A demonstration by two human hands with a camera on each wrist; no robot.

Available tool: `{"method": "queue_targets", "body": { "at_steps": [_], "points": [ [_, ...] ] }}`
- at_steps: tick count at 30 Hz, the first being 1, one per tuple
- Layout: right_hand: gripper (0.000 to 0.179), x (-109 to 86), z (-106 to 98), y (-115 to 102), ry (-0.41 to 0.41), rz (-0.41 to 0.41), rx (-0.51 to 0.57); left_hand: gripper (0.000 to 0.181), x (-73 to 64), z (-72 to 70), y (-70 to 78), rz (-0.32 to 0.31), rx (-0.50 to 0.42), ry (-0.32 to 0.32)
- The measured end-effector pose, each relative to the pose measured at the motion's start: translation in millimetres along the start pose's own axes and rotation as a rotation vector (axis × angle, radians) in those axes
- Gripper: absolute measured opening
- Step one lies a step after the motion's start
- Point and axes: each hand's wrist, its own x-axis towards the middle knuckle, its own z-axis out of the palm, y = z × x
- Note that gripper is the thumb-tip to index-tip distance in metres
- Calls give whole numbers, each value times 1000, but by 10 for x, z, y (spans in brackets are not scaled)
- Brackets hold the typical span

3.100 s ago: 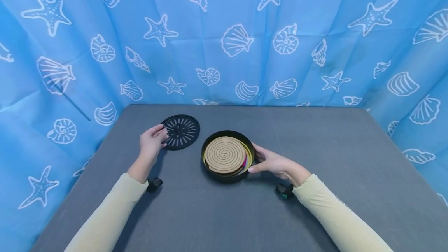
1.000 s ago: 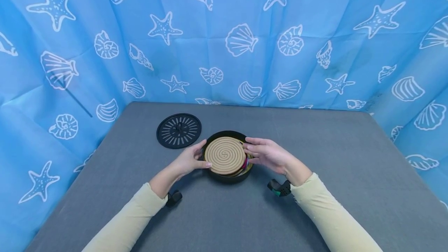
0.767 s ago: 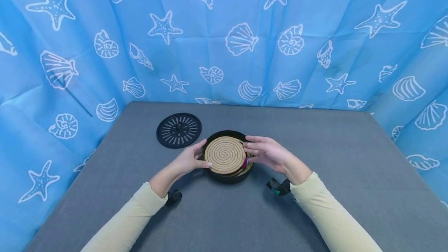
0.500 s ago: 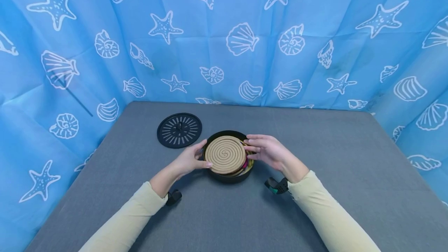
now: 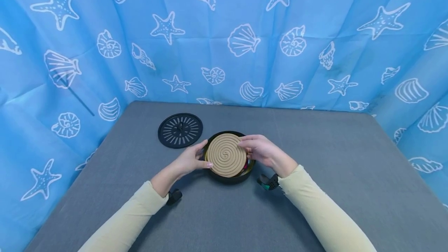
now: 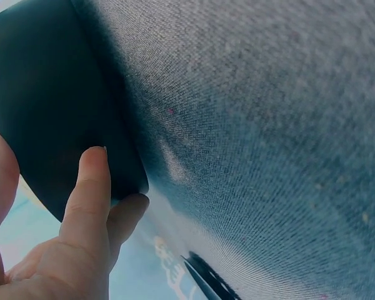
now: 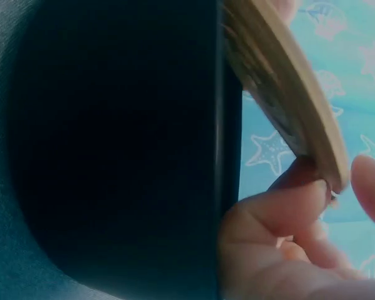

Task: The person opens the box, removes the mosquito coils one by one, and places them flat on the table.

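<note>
A tan mosquito coil (image 5: 226, 155), wound in a flat spiral, lies over the mouth of a round black tin (image 5: 229, 180). In the right wrist view the coil (image 7: 300, 87) tilts, its near edge raised above the rim. My right hand (image 5: 264, 151) pinches that raised edge between its fingertips. My left hand (image 5: 187, 162) grips the tin's left side, fingers along the outer wall and thumb at the front; the left wrist view shows fingertips against the dark wall (image 6: 56, 94). Yellow and pink bits show inside the tin, mostly hidden under the coil.
A round black slotted lid (image 5: 180, 130) with a small central knob lies on the grey tabletop (image 5: 308, 139), behind and left of the tin. A blue curtain (image 5: 196, 49) printed with shells and starfish hangs beyond the table's back edge.
My left hand came from beside the lid to the tin's left side. The right hand left the tin's right wall and took the coil's edge, which has now risen and tilted.
</note>
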Motion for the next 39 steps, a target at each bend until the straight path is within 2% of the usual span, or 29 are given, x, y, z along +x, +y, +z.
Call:
{"method": "queue_targets", "body": {
  "at_steps": [3, 7, 11, 19, 30, 39],
  "points": [
    [12, -2, 10, 20, -10, -12, -82, 86, 5, 10, -2, 2, 7, 1],
    [23, -29, 9, 45, -68, -35, -124, 86, 3, 26, 8, 2, 15, 3],
    [40, -69, -18, 61, -139, -30, -85, 86, -3, 32, 19, -7, 21, 4],
    [47, -115, -84, 56, -187, -31, 8, 86, -11, 19, 23, -18, 32, 1],
    [47, -165, -181, -37, -167, -20, 98, 87, 12, 11, 29, -34, 36, 8],
    [49, -202, -329, -93, -134, -51, 148, 87, -2, 14, 51, -48, 38, 11]
  ]
}}
